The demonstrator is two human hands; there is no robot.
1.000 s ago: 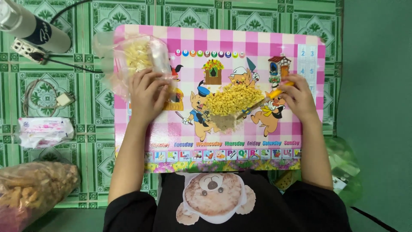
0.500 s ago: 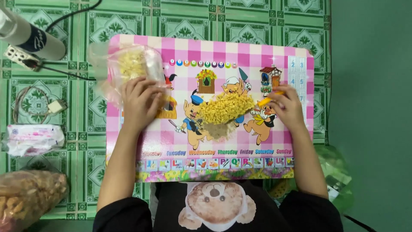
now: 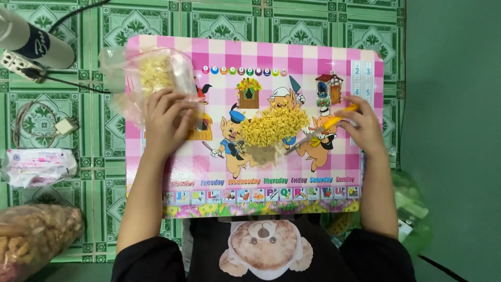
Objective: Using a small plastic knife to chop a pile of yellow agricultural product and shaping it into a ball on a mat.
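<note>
Hands apart: left hand [image 3: 166, 121] flat on clear bag [image 3: 151, 78]; right hand [image 3: 362, 125] grips yellow-handled knife [image 3: 321, 128].

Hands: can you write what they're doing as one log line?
left hand: on clear bag | right hand: holds knife by yellow pile

Clear bag [image 3: 151, 78] top-left; white pack [image 3: 39, 166], brown bag [image 3: 34, 237] left.

I sit on a home floor. Green patterned floor tiles [image 3: 47, 120] surround my child's pink cartoon table [image 3: 271, 57], with a power strip [image 3: 15, 65] nearby.
</note>
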